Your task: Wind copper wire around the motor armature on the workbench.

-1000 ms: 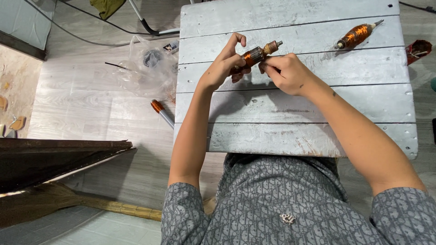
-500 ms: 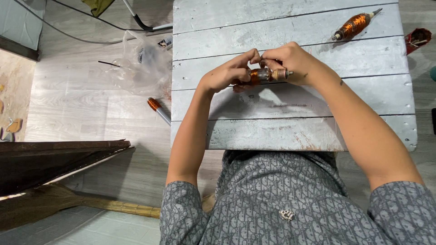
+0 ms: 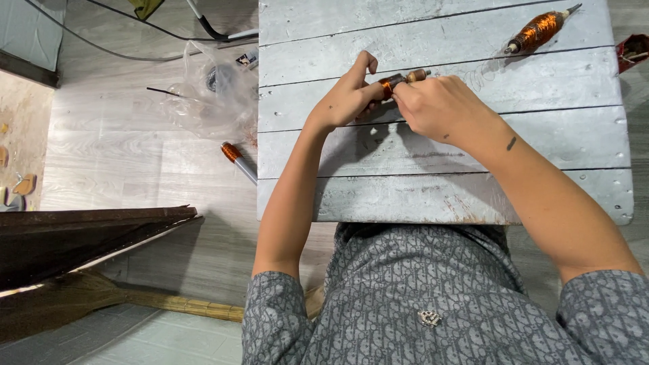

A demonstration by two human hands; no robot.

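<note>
Both my hands hold a small motor rotor [image 3: 403, 80] wound with copper wire, just above a grey plank table [image 3: 439, 176]. My left hand [image 3: 348, 98] grips its left end with thumb and fingers, the index finger raised. My right hand [image 3: 443, 105] closes over its right part, so only the copper middle and a metal tip show. A second copper-wound rotor [image 3: 539, 30] with a pointed shaft lies on the table at the far right, clear of both hands.
On the floor to the left lie a crumpled clear plastic bag [image 3: 209, 88], a tool with an orange handle [image 3: 236, 159] and black cables [image 3: 162, 30]. A broom [image 3: 135, 301] and dark boards sit at the lower left. A red object [image 3: 634, 49] shows at the right edge.
The view shifted as my head moved. My hands have turned and shifted the rotor slightly; my right hand now covers more of it, and both stay on it.
</note>
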